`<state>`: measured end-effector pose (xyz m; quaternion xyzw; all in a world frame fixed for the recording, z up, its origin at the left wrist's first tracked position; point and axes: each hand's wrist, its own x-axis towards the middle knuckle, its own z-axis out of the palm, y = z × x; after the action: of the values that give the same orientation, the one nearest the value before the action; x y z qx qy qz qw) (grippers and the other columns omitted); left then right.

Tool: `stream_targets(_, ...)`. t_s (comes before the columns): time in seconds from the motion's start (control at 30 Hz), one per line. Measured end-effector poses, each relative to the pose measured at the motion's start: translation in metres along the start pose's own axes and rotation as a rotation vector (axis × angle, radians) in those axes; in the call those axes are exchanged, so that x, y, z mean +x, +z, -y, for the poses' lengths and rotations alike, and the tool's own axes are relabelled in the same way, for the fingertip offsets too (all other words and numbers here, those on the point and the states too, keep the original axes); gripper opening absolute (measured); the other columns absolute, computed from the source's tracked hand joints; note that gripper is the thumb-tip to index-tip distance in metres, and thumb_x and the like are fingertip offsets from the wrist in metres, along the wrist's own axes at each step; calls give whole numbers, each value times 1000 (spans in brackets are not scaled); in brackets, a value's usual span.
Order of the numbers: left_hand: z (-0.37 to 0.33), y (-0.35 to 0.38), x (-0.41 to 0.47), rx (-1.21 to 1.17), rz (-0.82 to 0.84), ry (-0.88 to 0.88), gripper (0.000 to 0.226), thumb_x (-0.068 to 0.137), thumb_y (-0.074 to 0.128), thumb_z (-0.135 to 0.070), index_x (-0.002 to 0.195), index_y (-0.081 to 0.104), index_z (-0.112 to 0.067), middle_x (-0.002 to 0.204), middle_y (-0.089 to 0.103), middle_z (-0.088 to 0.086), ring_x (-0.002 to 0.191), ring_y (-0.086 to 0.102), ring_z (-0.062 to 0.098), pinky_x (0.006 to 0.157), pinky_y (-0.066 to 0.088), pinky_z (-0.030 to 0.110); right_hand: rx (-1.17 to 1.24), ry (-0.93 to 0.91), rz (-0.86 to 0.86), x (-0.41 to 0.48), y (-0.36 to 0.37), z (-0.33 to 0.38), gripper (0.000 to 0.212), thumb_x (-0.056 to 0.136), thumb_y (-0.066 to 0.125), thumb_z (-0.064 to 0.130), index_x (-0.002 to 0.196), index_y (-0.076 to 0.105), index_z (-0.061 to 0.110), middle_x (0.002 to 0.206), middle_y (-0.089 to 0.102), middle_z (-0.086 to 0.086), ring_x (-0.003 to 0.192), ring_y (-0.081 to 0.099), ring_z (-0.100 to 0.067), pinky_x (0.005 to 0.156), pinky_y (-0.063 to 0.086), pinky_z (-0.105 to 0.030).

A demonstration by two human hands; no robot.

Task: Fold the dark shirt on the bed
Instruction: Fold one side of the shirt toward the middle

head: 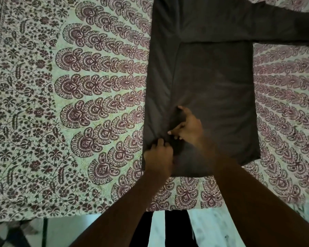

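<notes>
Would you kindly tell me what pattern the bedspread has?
The pale bedspread is printed with maroon paisley fans and a floral border; the head view shows it.

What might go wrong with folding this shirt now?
The left hand and right hand pinch the shirt near its hem, so the fold there might wrinkle or go crooked. The sleeve sticks out to the right, so tugging might drag it askew.

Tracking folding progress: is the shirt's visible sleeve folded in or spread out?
Spread out: the sleeve stretches sideways off the dark shirt over the patterned bedspread.
</notes>
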<state>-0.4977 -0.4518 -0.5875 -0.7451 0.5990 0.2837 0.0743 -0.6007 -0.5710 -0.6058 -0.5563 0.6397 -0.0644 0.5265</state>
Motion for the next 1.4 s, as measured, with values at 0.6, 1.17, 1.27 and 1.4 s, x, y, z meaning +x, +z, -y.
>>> stream_targets(0.6, 66, 40, -6, -50, -254, -58, 92, 88, 47, -69, 165, 15, -29, 173, 7, -16, 158, 21, 24, 113, 28, 70, -1256, -1188, 163, 72, -21, 5, 60, 104, 31, 67, 159, 29, 43, 172, 20, 2, 157, 22, -26, 120, 24, -52)
stream_targets(1.17, 55, -13, 39, 95, -332, 189, 74, 77, 55, -82, 114, 70, -21, 143, 50, 4, 138, 40, 28, 109, 27, 58, -1249, -952, 37, 160, -62, 85, 65, 100, 30, 70, 153, 44, 36, 168, 30, -5, 150, 32, -35, 114, 25, -62)
stream_targets(1.27, 43, -33, 83, 28, -451, 164, 57, 97, 46, -63, 131, 63, -20, 154, 47, 3, 143, 40, 25, 112, 30, 51, -1283, -1131, 144, 177, -65, 92, 64, 103, 26, 65, 153, 46, 31, 167, 32, -7, 150, 34, -34, 114, 28, -58)
stream_targets(1.4, 44, -67, 153, 5, -448, 159, 69, 100, 39, -59, 155, 42, -18, 166, 35, 2, 154, 31, 24, 118, 28, 51, -1310, -1147, 143, 210, -77, 105, 62, 103, 24, 61, 157, 38, 34, 169, 26, -5, 155, 26, -30, 117, 25, -57)
